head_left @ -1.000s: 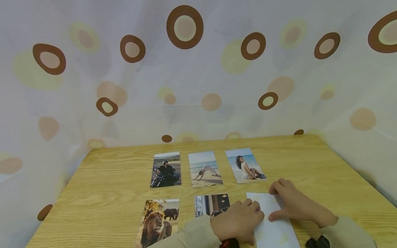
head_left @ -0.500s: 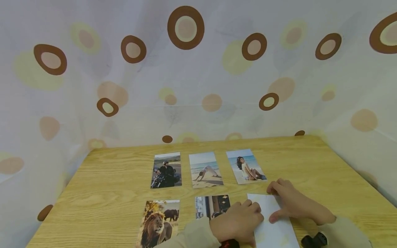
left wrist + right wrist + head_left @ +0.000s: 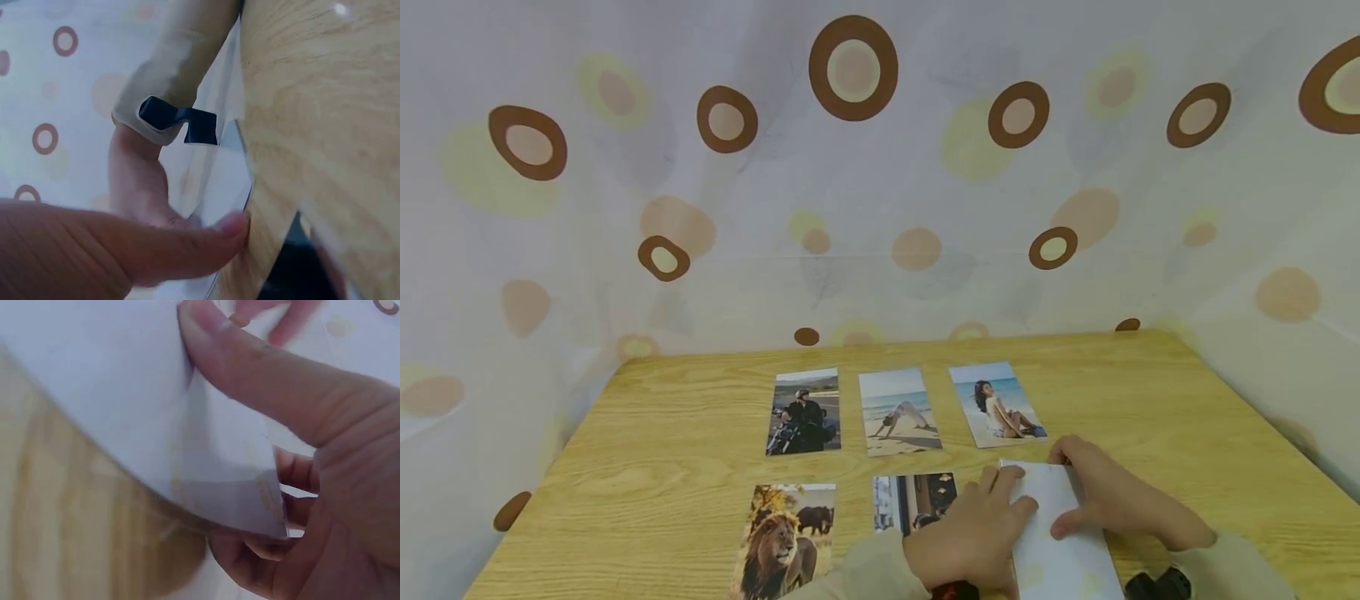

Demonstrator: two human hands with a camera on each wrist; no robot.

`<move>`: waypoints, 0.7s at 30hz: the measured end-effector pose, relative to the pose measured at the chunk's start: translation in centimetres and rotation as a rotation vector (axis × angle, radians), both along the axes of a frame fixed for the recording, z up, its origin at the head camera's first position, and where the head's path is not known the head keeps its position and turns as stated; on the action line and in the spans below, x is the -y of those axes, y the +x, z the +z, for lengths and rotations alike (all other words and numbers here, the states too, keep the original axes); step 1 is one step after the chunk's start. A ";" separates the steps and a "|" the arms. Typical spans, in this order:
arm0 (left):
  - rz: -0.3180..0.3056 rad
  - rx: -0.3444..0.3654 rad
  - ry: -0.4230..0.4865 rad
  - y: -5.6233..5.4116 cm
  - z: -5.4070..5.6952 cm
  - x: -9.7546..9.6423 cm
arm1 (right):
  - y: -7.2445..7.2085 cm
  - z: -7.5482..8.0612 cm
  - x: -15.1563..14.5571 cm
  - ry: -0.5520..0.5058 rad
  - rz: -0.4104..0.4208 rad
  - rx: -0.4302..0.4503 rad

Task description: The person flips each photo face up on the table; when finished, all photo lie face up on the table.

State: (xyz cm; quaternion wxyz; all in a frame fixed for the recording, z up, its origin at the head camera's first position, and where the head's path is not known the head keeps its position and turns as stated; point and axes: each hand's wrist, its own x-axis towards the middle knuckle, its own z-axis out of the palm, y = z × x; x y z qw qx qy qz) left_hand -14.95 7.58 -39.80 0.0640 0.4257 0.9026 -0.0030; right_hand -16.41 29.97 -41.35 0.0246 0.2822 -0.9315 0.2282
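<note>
A white card (image 3: 1056,533) with faint yellow marks lies at the table's front right in the head view, its far edge slightly raised. My left hand (image 3: 966,533) grips its left edge; in the left wrist view the thumb (image 3: 181,247) lies at the card's rim. On the opposite side, my right hand (image 3: 1112,492) pinches the right edge. The right wrist view shows the right thumb (image 3: 262,378) on the card's upper face (image 3: 119,381) and fingers curled at its edge. A photo (image 3: 917,492) of a window-like scene is partly hidden behind my left hand.
Three photos stand in a back row: a motorcycle rider (image 3: 805,414), a bent figure on a beach (image 3: 898,414) and a person seated by the sea (image 3: 997,406). A lion photo (image 3: 786,537) lies front left. A dotted curtain (image 3: 850,292) surrounds the wooden table (image 3: 640,450).
The white card's far edge has come up a little. My left fingers have shifted and spread along its left edge. The photos stay where they were.
</note>
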 end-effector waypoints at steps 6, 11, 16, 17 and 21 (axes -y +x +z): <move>0.229 0.116 0.230 0.4 0.1 -0.2 | -0.1 0.7 -0.1 -0.074 0.025 0.064; 0.280 0.420 0.587 0.7 0.2 -0.1 | 0.2 1.4 -0.9 -0.165 0.025 0.106; 0.325 0.779 0.911 0.2 0.1 0.2 | 0.4 2.2 -0.8 -0.201 0.047 0.084; 0.342 0.824 0.940 0.2 0.0 0.3 | 0.5 2.2 -0.7 -0.193 0.029 0.070; 0.359 0.910 1.009 0.4 0.1 0.4 | 0.8 2.3 -0.1 -0.128 -0.053 -0.060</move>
